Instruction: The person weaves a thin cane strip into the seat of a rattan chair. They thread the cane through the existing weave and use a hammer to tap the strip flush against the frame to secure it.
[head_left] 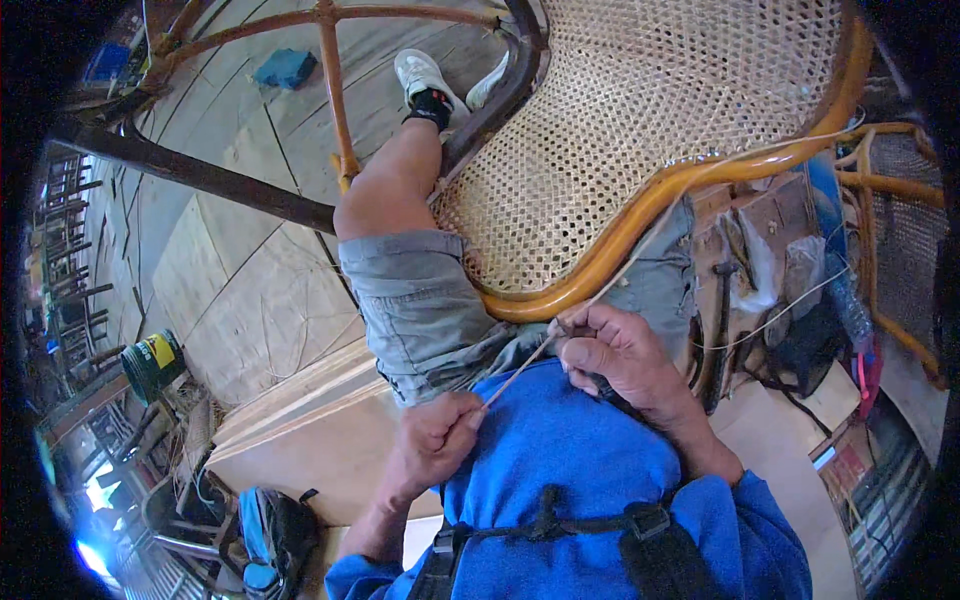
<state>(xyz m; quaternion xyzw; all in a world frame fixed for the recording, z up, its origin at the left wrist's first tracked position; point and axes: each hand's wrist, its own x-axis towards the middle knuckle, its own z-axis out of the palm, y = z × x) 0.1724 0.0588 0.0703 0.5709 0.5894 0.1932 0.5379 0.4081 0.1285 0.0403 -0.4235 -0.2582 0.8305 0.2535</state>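
The fingers (pixel 465 408) of the left hand (pixel 438 440) are curled into a fist, and the lower end of a thin, pale-tan strand of cane (pixel 520 375) is gripped in it. By the right hand (pixel 622 357), which is raised higher and nearer the woven work, the same strand is pinched between thumb and forefinger, with the other fingers loosely bent. Between the two hands the strand is drawn straight and slanting, in front of a bright-blue long-sleeved shirt (pixel 560 430) crossed by black buckled straps (pixel 545 525). Beyond the right hand, a pale strand is seen running upward beside a thick, curved, glossy orange-brown rattan rim (pixel 650 205); whether it is one piece with the held length cannot be told. By this rim a large panel of open-weave, straw-coloured cane (pixel 600 140) is bordered, and it is rested over the lap, where grey cloth shorts (pixel 405 310) are worn. At the left, a long dark-brown pole (pixel 220 182) is joined to a lighter brown frame (pixel 335 90), and a crumpled blue bundle (pixel 285 68) is left on the floor (pixel 240 140). Lower down, a dark-green cylindrical container with a yellow label (pixel 152 366) and a blue-and-black backpack (pixel 275 540) are seen.
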